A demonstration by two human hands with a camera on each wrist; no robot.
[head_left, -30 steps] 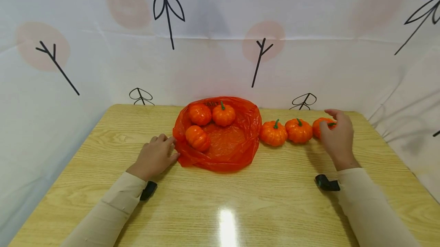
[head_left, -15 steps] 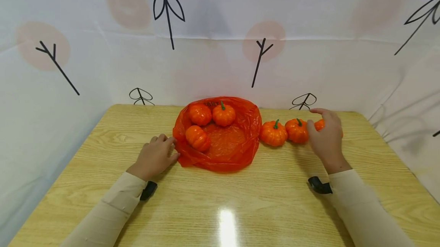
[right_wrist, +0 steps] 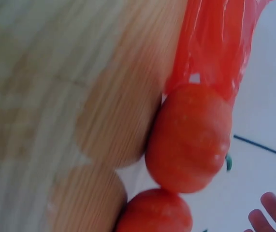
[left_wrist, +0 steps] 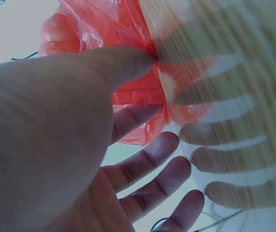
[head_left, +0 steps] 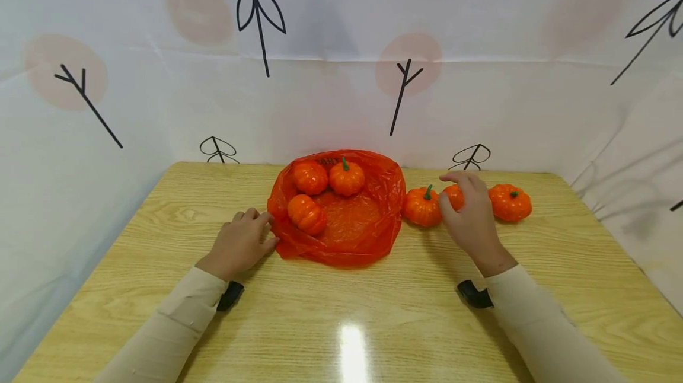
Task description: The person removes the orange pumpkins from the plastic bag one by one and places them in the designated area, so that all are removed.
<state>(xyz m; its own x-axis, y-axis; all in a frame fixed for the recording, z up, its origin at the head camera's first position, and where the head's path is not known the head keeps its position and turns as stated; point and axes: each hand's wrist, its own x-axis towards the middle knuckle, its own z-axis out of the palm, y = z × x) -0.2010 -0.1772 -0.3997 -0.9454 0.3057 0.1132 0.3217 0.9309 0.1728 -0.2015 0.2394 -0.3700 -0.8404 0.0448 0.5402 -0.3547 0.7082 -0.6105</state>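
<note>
- Right hand [head_left: 472, 220] has shifted leftward along the row since a second ago, from the right-end pumpkin to the middle one; left hand [head_left: 240, 243] unchanged.
- Right fingers and thumb: spread wide apart in a loose curve, gripping nothing. Fingertips show apart from the pumpkins in the right wrist view.
- Middle glossy orange ribbed pumpkin [head_left: 454, 196]: on the table, mostly hidden behind the right hand.
- Glossy orange ribbed pumpkin with upright green stem [head_left: 423, 210]: left end of the row, touching the bag's right side.
- Right-end glossy orange pumpkin with short green stem [head_left: 510, 203]: now in full sight, just right of the hand.
- Left fingers: relaxed, spread, tips down by the bag's left edge; thumb and forefinger touch the plastic without a pinch.
- Thin red plastic bag [head_left: 386, 232]: mouth wide, set on the pale wood-grain table [head_left: 288, 324].
- Inside the bag: two shiny orange pumpkins side by side at the back [head_left: 310, 177] [head_left: 347, 178], another tipped over at front left [head_left: 307, 215].
- Behind: white cloth with black line flowers [head_left: 331, 92].
</note>
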